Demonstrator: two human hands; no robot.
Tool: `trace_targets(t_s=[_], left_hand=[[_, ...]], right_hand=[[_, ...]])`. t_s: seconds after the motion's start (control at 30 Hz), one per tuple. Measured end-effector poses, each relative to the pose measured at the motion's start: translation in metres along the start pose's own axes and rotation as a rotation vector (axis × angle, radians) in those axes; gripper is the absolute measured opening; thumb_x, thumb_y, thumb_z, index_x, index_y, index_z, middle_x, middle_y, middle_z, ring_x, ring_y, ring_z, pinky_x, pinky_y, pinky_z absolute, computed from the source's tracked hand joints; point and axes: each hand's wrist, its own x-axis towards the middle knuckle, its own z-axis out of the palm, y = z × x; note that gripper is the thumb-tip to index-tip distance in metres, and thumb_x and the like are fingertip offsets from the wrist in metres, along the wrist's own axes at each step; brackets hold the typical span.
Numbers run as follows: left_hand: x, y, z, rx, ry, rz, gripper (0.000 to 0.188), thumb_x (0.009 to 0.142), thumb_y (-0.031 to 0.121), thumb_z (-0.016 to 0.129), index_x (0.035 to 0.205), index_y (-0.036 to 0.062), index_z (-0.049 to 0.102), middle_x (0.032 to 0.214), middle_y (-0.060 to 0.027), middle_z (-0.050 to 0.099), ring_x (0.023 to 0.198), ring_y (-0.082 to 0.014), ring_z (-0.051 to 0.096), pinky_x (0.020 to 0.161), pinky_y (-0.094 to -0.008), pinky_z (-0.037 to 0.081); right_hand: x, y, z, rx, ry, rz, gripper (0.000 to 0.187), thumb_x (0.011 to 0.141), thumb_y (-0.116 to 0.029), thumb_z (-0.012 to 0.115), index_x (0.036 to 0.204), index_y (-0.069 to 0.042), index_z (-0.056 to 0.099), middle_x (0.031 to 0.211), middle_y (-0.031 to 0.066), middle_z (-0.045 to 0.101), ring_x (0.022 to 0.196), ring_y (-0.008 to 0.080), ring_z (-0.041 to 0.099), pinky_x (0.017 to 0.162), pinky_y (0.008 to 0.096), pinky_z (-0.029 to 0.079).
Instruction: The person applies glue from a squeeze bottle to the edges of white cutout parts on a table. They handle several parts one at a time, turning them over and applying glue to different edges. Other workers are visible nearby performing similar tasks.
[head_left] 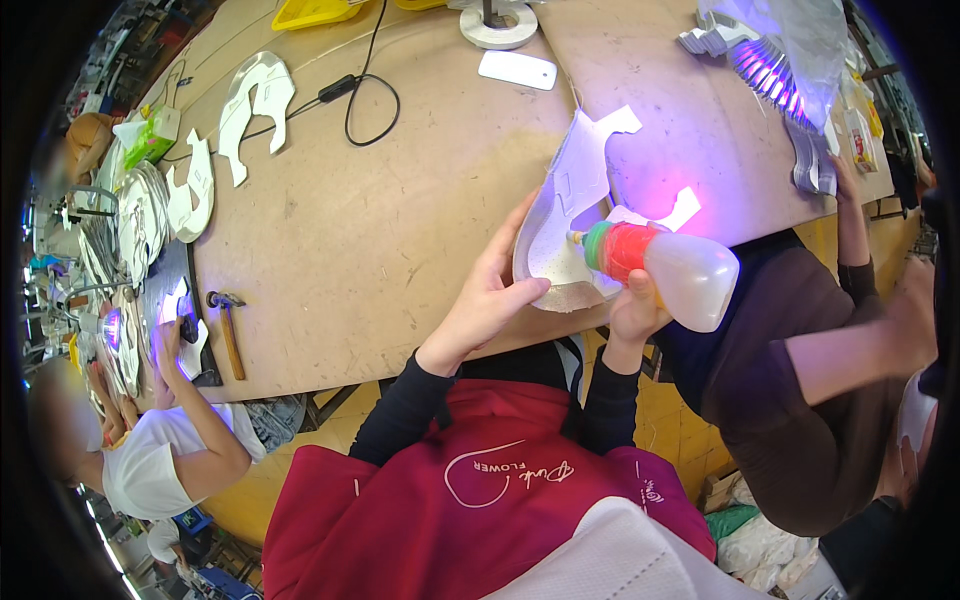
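Observation:
My left hand point(485, 300) is closed on the near left edge of a white curved shoe upper point(578, 180), thumb on top and fingers underneath. The piece is tilted up off the table, with a grey band along its outer edge. In my right hand point(637, 312) is a squeeze bottle point(697, 280), translucent white with a red-wrapped neck and green collar. It lies nearly sideways, its narrow nozzle pointing left over the inner face of the upper. Whether the tip touches the surface I cannot tell. Purple light falls on the upper's right side.
On the brown table point(420, 200) lie flat white cut pieces point(265, 95), a black cable point(375, 78), a hammer point(228, 335), a white slab point(517, 70) and a tape roll point(498, 27). Stacked grey pieces point(770, 80) lie far right. People sit close on both sides.

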Motion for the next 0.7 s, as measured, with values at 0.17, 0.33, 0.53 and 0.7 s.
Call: trace_targets(t_s=[0.17,0.33,0.53,0.7], left_hand=[[0.000,0.000,-0.002,-0.013,0.012,0.005,0.081,0.072,-0.006,0.056,0.143,0.0050,0.018,0.142,-0.0084,0.029,0.130,-0.0182,0.031,0.104,-0.0311,0.027],[-0.001,-0.003,-0.003,-0.022,-0.006,-0.006,0.082,0.072,-0.007,0.056,0.143,0.0051,0.018,0.141,-0.0081,0.030,0.129,-0.0180,0.031,0.104,-0.0308,0.028],[-0.003,-0.006,-0.006,0.011,0.005,-0.029,0.081,0.072,-0.007,0.056,0.142,0.0047,0.019,0.140,-0.0076,0.032,0.128,-0.0170,0.033,0.102,-0.0307,0.031],[-0.003,-0.007,-0.007,0.032,-0.005,-0.039,0.079,0.071,-0.008,0.055,0.142,0.0037,0.020,0.138,-0.0081,0.034,0.125,-0.0162,0.035,0.102,-0.0299,0.030]], right_hand=[[-0.002,-0.004,-0.008,0.008,-0.068,0.060,0.061,0.071,-0.023,0.075,0.118,0.002,0.045,0.112,0.0176,0.055,0.103,0.0274,0.052,0.093,0.0405,0.038],[-0.003,-0.002,-0.006,0.019,-0.045,0.056,0.061,0.071,-0.022,0.075,0.118,0.002,0.044,0.112,0.0167,0.054,0.103,0.0271,0.051,0.094,0.0404,0.038],[0.002,-0.003,0.002,0.044,-0.045,0.048,0.060,0.072,-0.019,0.075,0.119,0.002,0.044,0.112,0.0155,0.054,0.103,0.0260,0.052,0.094,0.0396,0.038],[0.006,-0.009,0.007,0.038,-0.055,0.036,0.059,0.073,-0.021,0.075,0.118,0.003,0.045,0.112,0.0158,0.054,0.102,0.0264,0.053,0.093,0.0395,0.039]])
